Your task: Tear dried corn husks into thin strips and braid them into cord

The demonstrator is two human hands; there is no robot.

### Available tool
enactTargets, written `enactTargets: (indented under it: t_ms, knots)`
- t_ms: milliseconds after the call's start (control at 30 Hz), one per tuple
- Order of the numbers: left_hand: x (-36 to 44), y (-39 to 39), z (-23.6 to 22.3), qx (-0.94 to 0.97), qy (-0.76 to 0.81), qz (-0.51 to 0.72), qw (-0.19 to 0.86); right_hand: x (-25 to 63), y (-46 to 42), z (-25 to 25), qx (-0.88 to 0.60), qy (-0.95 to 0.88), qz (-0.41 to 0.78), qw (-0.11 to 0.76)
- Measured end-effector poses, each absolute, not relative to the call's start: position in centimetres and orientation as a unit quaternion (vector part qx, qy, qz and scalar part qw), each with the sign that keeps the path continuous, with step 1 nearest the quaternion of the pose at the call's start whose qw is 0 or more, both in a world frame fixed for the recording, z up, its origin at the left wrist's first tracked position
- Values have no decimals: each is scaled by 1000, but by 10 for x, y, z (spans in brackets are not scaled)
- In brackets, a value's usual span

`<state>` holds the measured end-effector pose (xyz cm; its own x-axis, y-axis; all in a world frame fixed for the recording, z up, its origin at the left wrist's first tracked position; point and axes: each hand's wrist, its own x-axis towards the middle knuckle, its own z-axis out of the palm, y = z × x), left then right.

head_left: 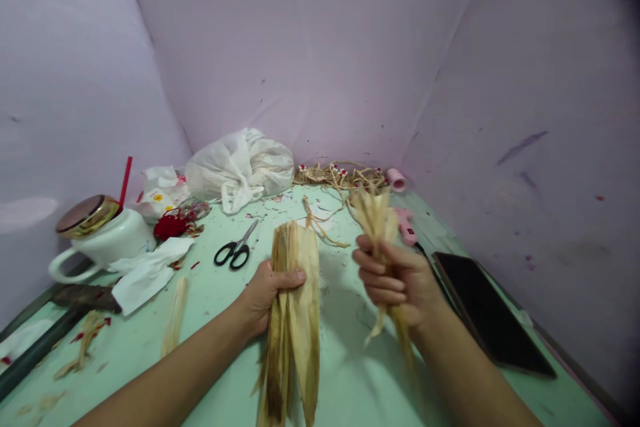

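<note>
Left hand (pixel 260 297): closed on a sheaf of broad, dried husk-like strips (pixel 306 320), thumb across the front, sheaf standing nearly upright at the centre, lower ends running out of view. Right hand (pixel 397 277): fingers wrapped about a narrower bunch of similar strips (pixel 373 210), slightly blurred, raised to the right of the sheaf and apart from it. Step in hand, as judged: separating or sorting the strips into two lots. Next move, as judged, calls for a steady left grip and for keeping the right bunch together. Also listed, on the pale green surface (pixel 340 373): black-handled scissors (pixel 241 245), open side unclear, beyond the left hand; one loose strip (pixel 175 317), left of the sheaf; pink glue gun (pixel 407 227), just beyond the right hand; dark flat slab (pixel 493 310), far right.
</note>
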<state>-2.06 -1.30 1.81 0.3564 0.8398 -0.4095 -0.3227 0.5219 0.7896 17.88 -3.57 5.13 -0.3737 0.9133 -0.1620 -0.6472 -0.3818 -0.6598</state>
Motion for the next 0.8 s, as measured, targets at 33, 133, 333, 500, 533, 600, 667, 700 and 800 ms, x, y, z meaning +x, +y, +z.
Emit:
enactTargets:
  t_ms: [33,133,333,500,533,600,667,700,800]
  knots:
    - [-21,-13,18,312,419,382,762,168,-35,46,-309,-248,792,465]
    - [-20,-14,17,323,407,385,763,139,-35,31,-427,-268,730,462]
    - [-19,-14,18,337,384,396,763,122,-39,20,-469,-271,710,451]
    - [-18,-15,18,341,388,402,756,122,-39,20,-488,-289,697,440]
    - [-18,-15,18,344,389,403,753,121,-39,20,-498,-294,688,438]
    - [-17,-16,17,354,389,403,749,120,-39,19,-516,-307,671,435]
    - [-17,-17,17,362,394,399,744,119,-39,19,-528,-317,660,431]
    - [-17,-17,16,365,400,398,740,119,-39,19,-533,-320,655,429]
    - [-17,-17,15,372,417,399,727,119,-39,19,-546,-331,640,427]
